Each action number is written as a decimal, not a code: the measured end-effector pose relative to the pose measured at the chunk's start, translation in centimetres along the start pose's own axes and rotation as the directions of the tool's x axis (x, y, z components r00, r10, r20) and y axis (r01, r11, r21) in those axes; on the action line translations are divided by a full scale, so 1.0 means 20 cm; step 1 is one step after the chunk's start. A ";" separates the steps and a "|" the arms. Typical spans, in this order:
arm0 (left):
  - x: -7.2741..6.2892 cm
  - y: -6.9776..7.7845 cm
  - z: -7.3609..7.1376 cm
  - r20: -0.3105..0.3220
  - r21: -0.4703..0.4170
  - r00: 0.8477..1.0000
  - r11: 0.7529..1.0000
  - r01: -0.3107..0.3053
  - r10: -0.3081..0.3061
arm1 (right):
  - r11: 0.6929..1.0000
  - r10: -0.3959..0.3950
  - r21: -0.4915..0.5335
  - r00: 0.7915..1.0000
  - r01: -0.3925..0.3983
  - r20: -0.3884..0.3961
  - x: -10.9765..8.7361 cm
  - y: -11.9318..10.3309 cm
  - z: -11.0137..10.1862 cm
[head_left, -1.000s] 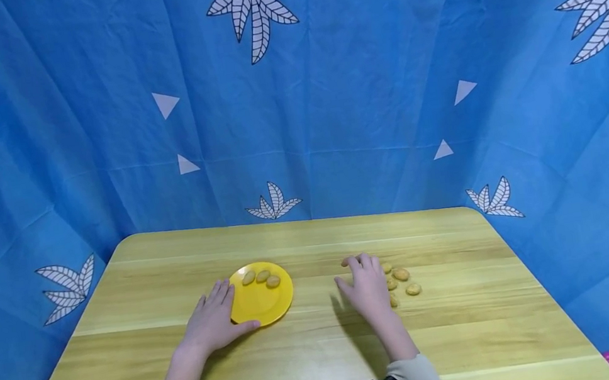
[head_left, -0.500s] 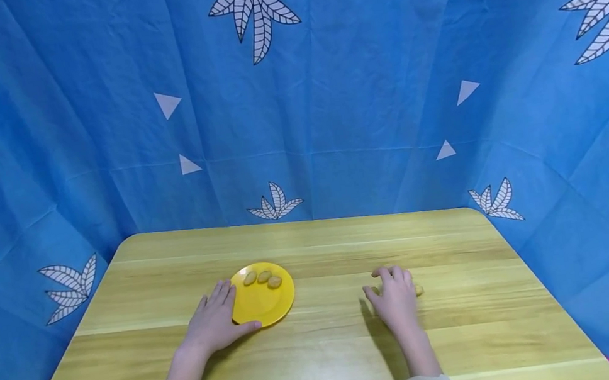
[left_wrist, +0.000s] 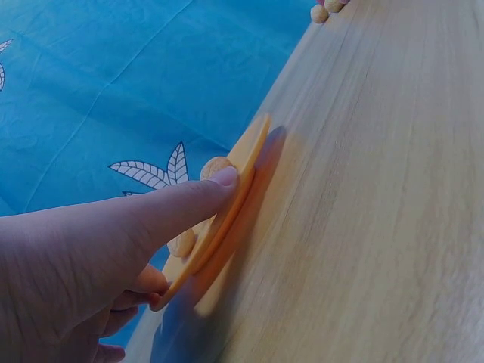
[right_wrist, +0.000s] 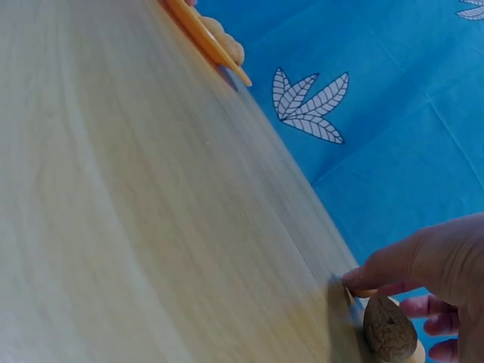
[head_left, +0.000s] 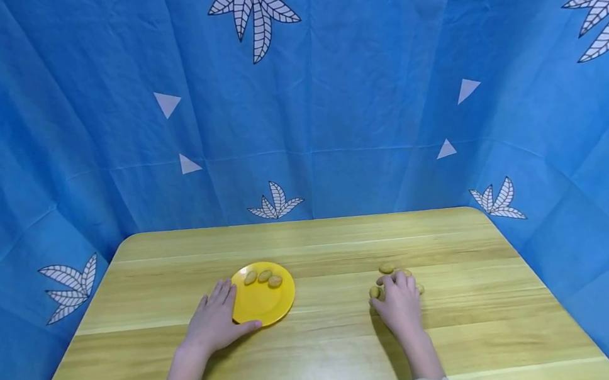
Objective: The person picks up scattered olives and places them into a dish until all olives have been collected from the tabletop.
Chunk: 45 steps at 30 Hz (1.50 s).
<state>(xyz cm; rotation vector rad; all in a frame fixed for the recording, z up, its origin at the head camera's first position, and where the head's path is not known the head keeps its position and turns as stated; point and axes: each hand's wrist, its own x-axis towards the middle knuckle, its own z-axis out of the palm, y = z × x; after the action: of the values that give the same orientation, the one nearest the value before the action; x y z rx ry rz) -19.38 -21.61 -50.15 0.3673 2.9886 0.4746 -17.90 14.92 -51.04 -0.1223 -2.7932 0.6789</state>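
1. Right hand point(head_left: 400, 305) has come lower and slightly nearer the person since half a second ago, fingers bent among loose nuts point(head_left: 386, 268); whether it grips one, I cannot tell.
2. Yellow plate point(head_left: 258, 306) holds three nuts along its far side; the leftmost's long axis slants away rightward.
3. Left hand point(head_left: 214, 324), fingers and thumb spread, touches the plate's rim.
4. At least four loose nuts show on the table point(head_left: 324, 352); the farthest lies sideways.
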 end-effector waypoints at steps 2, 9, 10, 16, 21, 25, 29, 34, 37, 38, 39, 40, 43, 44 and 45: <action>0.00 0.00 0.00 -0.001 -0.002 1.000 1.000 -0.002 0.002 | 1.000 -0.002 -0.013 1.000 0.002 0.004 0.00 0.01 0.00; 0.02 0.00 -0.01 0.000 -0.003 1.000 1.000 0.006 -0.006 | 0.998 -0.026 -0.052 1.000 0.025 -0.011 0.03 0.01 0.02; 0.02 0.00 -0.01 0.001 -0.005 1.000 1.000 0.008 -0.008 | 0.998 -0.028 -0.051 1.000 0.027 -0.014 0.03 0.01 0.02; 0.02 0.00 -0.02 -0.001 -0.014 1.000 1.000 0.008 -0.008 | 0.999 -0.021 -0.050 1.000 0.021 0.001 0.05 0.00 0.01; 0.02 -0.01 -0.01 -0.017 -0.013 1.000 1.000 0.002 -0.002 | 0.998 -0.045 -0.043 0.999 0.044 -0.016 0.05 -0.02 0.02; 0.01 -0.02 0.00 -0.013 -0.006 1.000 1.000 -0.001 0.001 | 0.998 -0.058 -0.027 0.998 0.057 -0.027 0.04 -0.05 0.03; 0.01 -0.01 0.00 -0.010 -0.011 1.000 1.000 -0.001 0.001 | 0.998 -0.065 -0.010 0.996 0.065 -0.053 0.05 -0.10 0.04; 0.01 -0.01 -0.01 -0.008 -0.008 1.000 1.000 0.004 -0.005 | 0.997 -0.065 0.026 0.996 0.067 -0.054 0.07 -0.16 0.05; 0.00 -0.01 -0.01 -0.015 -0.010 1.000 1.000 0.003 -0.003 | 0.997 -0.068 0.040 0.996 0.071 -0.059 0.08 -0.20 0.06; 0.00 -0.01 -0.01 -0.016 -0.010 1.000 1.000 0.003 -0.003 | 0.996 -0.070 0.045 0.996 0.073 -0.062 0.08 -0.21 0.06; 0.00 -0.02 -0.01 -0.016 -0.011 1.000 1.000 0.002 -0.003 | 0.996 -0.078 0.046 0.995 0.081 -0.068 0.08 -0.22 0.07; 0.00 -0.02 0.00 -0.014 -0.012 1.000 1.000 0.003 -0.003 | 0.995 -0.082 0.048 0.994 0.086 -0.071 0.08 -0.22 0.07; 0.00 -0.02 0.01 -0.008 -0.014 1.000 1.000 0.002 -0.002 | 0.993 -0.102 0.050 0.991 0.107 -0.085 0.08 -0.25 0.08; 0.00 -0.01 0.01 -0.006 -0.015 1.000 1.000 0.002 -0.002 | 0.992 -0.110 0.048 0.990 0.115 -0.089 0.08 -0.26 0.08; 0.00 -0.01 0.01 -0.005 -0.016 1.000 1.000 0.002 -0.002 | 0.991 -0.118 0.045 0.989 0.122 -0.092 0.08 -0.27 0.08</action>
<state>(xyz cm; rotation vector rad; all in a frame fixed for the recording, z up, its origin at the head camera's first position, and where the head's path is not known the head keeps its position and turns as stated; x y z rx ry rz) -19.50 -21.76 -50.38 0.3623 2.9878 0.5004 -20.05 9.69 -49.53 0.0249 -2.6705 0.6963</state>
